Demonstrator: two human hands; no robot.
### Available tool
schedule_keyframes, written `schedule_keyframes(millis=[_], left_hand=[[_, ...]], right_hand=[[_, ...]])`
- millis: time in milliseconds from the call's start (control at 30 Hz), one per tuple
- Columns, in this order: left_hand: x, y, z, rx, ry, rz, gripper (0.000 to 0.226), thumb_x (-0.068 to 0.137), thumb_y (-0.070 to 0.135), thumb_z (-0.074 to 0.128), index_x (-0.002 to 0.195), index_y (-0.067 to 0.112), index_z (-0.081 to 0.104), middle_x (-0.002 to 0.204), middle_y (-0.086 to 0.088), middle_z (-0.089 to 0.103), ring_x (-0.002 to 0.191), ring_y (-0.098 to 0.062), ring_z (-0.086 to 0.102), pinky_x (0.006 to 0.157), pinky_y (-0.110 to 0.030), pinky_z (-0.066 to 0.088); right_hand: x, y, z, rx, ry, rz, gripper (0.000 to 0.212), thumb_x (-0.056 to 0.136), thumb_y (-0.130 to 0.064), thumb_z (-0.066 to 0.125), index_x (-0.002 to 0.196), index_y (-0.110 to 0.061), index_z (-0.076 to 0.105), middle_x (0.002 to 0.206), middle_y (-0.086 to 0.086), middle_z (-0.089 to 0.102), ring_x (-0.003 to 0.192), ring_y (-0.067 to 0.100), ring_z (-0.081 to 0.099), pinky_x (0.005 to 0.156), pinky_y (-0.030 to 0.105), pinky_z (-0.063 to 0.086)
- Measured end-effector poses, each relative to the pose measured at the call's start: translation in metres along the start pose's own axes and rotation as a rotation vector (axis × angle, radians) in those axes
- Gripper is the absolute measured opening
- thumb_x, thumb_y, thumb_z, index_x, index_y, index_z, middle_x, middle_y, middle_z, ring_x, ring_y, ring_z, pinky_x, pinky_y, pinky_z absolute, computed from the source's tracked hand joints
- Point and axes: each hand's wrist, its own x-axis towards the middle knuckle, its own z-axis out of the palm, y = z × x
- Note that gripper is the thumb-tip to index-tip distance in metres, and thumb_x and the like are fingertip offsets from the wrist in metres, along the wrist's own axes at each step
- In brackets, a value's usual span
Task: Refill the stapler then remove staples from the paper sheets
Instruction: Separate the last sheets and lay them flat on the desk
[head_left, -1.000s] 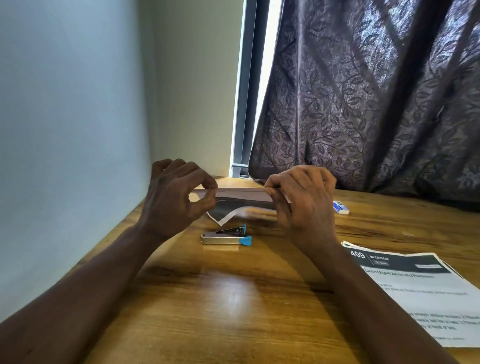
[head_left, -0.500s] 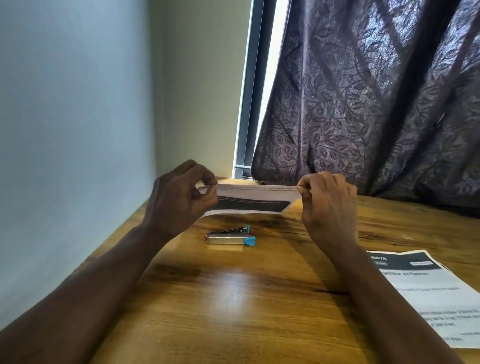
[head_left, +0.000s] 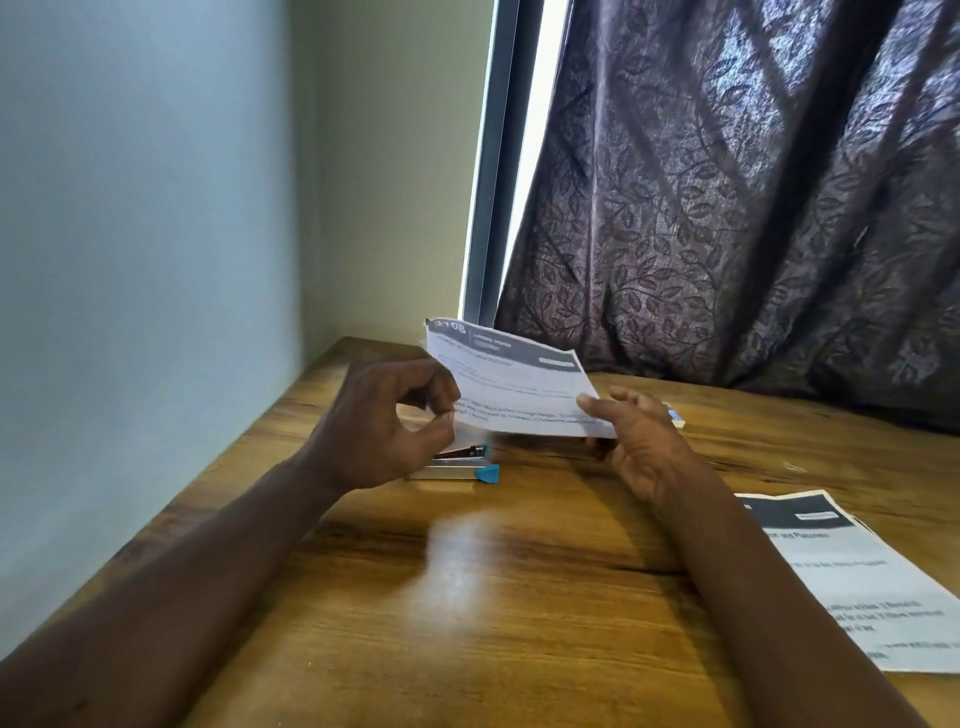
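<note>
While staple removal appears in hand, left grip (head_left: 379, 426) and right grip (head_left: 639, 447) pinch the paper sheet (head_left: 514, 384) above the stapler (head_left: 454, 471); next move probably requires locating, then prying, a staple

I count two bare hands, the left hand (head_left: 384, 426) and the right hand (head_left: 634, 441). There are two printed white paper sheets with dark header bands: the raised sheet (head_left: 514, 384) between the hands, and the flat sheet (head_left: 852, 582) near right. One silver metal stapler (head_left: 467, 465) with a blue tip (its left end is hidden by the left hand). One small white-and-blue box (head_left: 675, 417), mostly hidden. One brown wooden table (head_left: 519, 597). One dark leaf-patterned curtain (head_left: 753, 208).
</note>
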Motion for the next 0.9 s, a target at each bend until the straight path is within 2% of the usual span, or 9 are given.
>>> schedule_keyframes(millis=[100, 167, 233, 300, 533, 633, 733, 800, 900], left_hand=[[-0.006, 0.007, 0.01, -0.003, -0.058, -0.087, 0.02, 0.079, 0.028, 0.074, 0.095, 0.021, 0.066, 0.1, 0.007, 0.067, 0.073, -0.016, 0.067, 0.06, -0.037, 0.059], [-0.009, 0.008, 0.016, 0.12, -0.178, -0.211, 0.045, 0.076, 0.042, 0.078, 0.115, 0.034, 0.057, 0.118, 0.011, 0.06, 0.083, -0.01, 0.067, 0.071, -0.036, 0.061], [-0.012, 0.005, 0.019, 0.234, -0.343, -0.318, 0.067, 0.074, 0.05, 0.081, 0.129, 0.042, 0.043, 0.136, 0.011, 0.05, 0.099, -0.008, 0.065, 0.085, -0.037, 0.059], [-0.014, 0.0, 0.017, 0.227, -0.398, -0.368, 0.072, 0.077, 0.044, 0.084, 0.134, 0.042, 0.039, 0.141, 0.01, 0.047, 0.103, -0.008, 0.064, 0.088, -0.034, 0.058], [-0.018, -0.016, -0.025, 0.176, -0.371, -0.517, 0.066, 0.074, 0.024, 0.086, 0.126, 0.039, 0.048, 0.122, 0.01, 0.059, 0.08, -0.008, 0.065, 0.067, -0.018, 0.053], [-0.019, -0.013, -0.034, 0.286, -0.49, -0.612, 0.066, 0.07, 0.056, 0.075, 0.127, 0.042, 0.046, 0.126, 0.006, 0.058, 0.091, -0.012, 0.063, 0.078, -0.028, 0.054], [-0.012, -0.005, -0.021, 0.564, -0.409, -0.481, 0.075, 0.07, 0.083, 0.049, 0.132, 0.04, 0.049, 0.136, 0.009, 0.054, 0.118, -0.013, 0.057, 0.098, -0.04, 0.047], [0.0, 0.006, 0.005, 0.522, -0.35, -0.362, 0.073, 0.08, 0.08, 0.042, 0.134, 0.032, 0.051, 0.141, 0.007, 0.052, 0.129, -0.016, 0.052, 0.106, -0.043, 0.044], [0.02, 0.018, 0.063, 0.323, -0.49, -0.405, 0.062, 0.099, 0.061, 0.043, 0.149, 0.024, 0.042, 0.158, 0.001, 0.04, 0.144, -0.02, 0.04, 0.118, -0.041, 0.035]], right_hand=[[-0.005, 0.004, -0.005, -0.515, 0.102, -0.158, 0.06, 0.087, -0.002, 0.067, 0.14, -0.021, 0.046, 0.121, 0.011, 0.063, 0.087, 0.018, 0.062, 0.058, 0.025, 0.049], [-0.01, 0.01, -0.007, -0.853, 0.138, -0.327, 0.062, 0.087, -0.009, 0.063, 0.143, -0.024, 0.044, 0.123, 0.01, 0.063, 0.095, 0.022, 0.058, 0.072, 0.03, 0.046], [-0.01, 0.016, -0.007, -1.029, 0.137, -0.375, 0.059, 0.089, -0.016, 0.064, 0.144, -0.025, 0.046, 0.128, 0.01, 0.062, 0.106, 0.025, 0.058, 0.076, 0.031, 0.045], [-0.01, 0.02, -0.005, -1.15, 0.145, -0.358, 0.052, 0.092, -0.024, 0.063, 0.142, -0.025, 0.05, 0.134, 0.01, 0.059, 0.114, 0.025, 0.058, 0.079, 0.03, 0.046], [-0.014, 0.025, -0.001, -1.359, 0.122, -0.293, 0.054, 0.092, -0.043, 0.059, 0.143, -0.029, 0.049, 0.139, 0.009, 0.05, 0.12, 0.03, 0.056, 0.091, 0.042, 0.054], [-0.021, 0.024, 0.002, -1.507, 0.132, -0.305, 0.054, 0.091, -0.049, 0.054, 0.141, -0.029, 0.051, 0.147, 0.012, 0.034, 0.135, 0.032, 0.036, 0.104, 0.048, 0.041], [-0.022, 0.026, 0.004, -1.57, 0.045, -0.429, 0.057, 0.094, -0.046, 0.051, 0.148, -0.029, 0.046, 0.165, 0.01, 0.015, 0.152, 0.034, 0.014, 0.118, 0.054, 0.023], [-0.018, 0.03, 0.005, -1.529, -0.115, -0.446, 0.058, 0.099, -0.04, 0.042, 0.156, -0.028, 0.033, 0.171, 0.005, 0.008, 0.157, 0.03, 0.004, 0.124, 0.054, 0.013], [-0.01, 0.039, 0.006, -1.442, -0.271, -0.389, 0.058, 0.103, -0.036, 0.032, 0.16, -0.027, 0.024, 0.171, 0.0, 0.013, 0.158, 0.023, 0.007, 0.126, 0.051, 0.007]])
